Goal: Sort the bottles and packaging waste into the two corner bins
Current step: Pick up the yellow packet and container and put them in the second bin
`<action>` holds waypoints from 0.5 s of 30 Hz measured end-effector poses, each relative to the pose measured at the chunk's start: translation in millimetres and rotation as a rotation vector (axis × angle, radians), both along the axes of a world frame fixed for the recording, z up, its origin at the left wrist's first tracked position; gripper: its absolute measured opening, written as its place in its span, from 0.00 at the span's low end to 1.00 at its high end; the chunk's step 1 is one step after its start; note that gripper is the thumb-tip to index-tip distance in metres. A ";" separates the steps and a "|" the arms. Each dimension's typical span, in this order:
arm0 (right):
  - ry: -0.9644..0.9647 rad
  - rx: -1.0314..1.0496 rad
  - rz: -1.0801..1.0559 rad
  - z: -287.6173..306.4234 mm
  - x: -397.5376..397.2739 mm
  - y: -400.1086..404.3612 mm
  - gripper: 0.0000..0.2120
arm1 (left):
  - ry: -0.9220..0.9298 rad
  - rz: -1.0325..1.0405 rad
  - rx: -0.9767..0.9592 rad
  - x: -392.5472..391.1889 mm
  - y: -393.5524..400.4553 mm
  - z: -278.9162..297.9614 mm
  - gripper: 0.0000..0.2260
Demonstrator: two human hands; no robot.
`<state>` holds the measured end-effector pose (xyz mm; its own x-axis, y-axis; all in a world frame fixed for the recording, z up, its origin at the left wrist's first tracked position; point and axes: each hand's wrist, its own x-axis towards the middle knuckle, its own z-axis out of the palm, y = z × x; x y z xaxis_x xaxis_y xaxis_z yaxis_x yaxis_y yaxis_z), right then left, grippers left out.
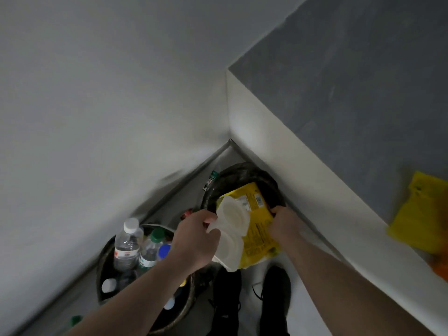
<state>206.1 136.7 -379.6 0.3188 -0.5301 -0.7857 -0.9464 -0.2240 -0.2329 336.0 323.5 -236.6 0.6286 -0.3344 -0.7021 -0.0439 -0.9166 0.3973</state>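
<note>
Two black-lined bins stand in the corner of the room. The far bin (244,173) sits right in the corner. The near bin (106,267) at lower left holds several plastic bottles (126,243) standing upright. Above the far bin's near rim, my left hand (194,238) grips a white moulded plastic tray (232,226). My right hand (283,221) holds the right edge of a yellow printed wrapper (257,214) that lies against the tray.
A grey counter (351,93) with a white side runs along the right; yellow packaging (421,209) and something orange (441,267) lie on it. My black shoes (274,297) stand on the floor below the tray. A green cap (75,321) shows at lower left.
</note>
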 end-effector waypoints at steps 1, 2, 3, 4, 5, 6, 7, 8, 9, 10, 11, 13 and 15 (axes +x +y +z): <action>-0.016 -0.015 0.016 -3.6 -1.3 -0.1 0.19 | 0.011 -0.011 0.001 -0.3 -5.2 -6.4 0.18; -0.036 -0.032 0.018 -2.8 -2.0 -0.1 0.19 | 0.022 -0.015 0.000 -0.9 -10.4 -13.6 0.18; -0.059 -0.038 0.009 1.3 -3.4 -0.3 0.20 | 0.033 -0.016 -0.001 -2.2 -15.4 -21.1 0.18; -0.091 -0.039 0.000 7.9 -5.5 0.1 0.21 | 0.044 -0.013 0.002 -4.0 -20.5 -28.0 0.19; -0.125 -0.039 0.000 14.5 -9.2 1.1 0.22 | 0.059 -0.006 0.010 -5.4 -24.3 -34.2 0.19; -0.157 -0.040 0.002 23.8 -12.4 2.3 0.23 | 0.077 0.001 0.020 -6.6 -27.6 -39.7 0.19; -0.174 -0.039 0.007 33.7 -16.7 2.3 0.24 | 0.092 -0.004 0.027 -8.1 -30.2 -44.6 0.20; -0.191 -0.045 0.023 43.2 -20.2 2.3 0.24 | 0.104 -0.022 0.035 -9.2 -32.2 -48.8 0.21; -0.218 -0.062 0.062 51.6 -23.8 2.0 0.24 | 0.112 -0.055 0.048 -10.3 -33.3 -51.6 0.22; -0.251 -0.086 0.127 58.7 -26.8 2.1 0.24 | 0.123 -0.101 0.063 -11.2 -33.4 -54.0 0.23; -0.280 -0.111 0.211 62.9 -30.3 2.3 0.25 | 0.134 -0.153 0.076 -12.3 -33.8 -55.6 0.24; -0.321 -0.134 0.395 68.2 -30.2 4.5 0.27 | 0.170 -0.241 0.096 -15.4 -33.7 -58.7 0.26; -0.339 -0.097 0.505 67.2 -21.3 10.0 0.29 | 0.203 -0.324 0.113 -18.0 -32.8 -63.6 0.27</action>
<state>184.8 146.7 -312.4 0.7725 -0.3125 -0.5528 -0.5950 -0.6603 -0.4582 318.0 290.7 -300.2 0.3478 -0.4063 -0.8450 -0.2687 -0.9066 0.3253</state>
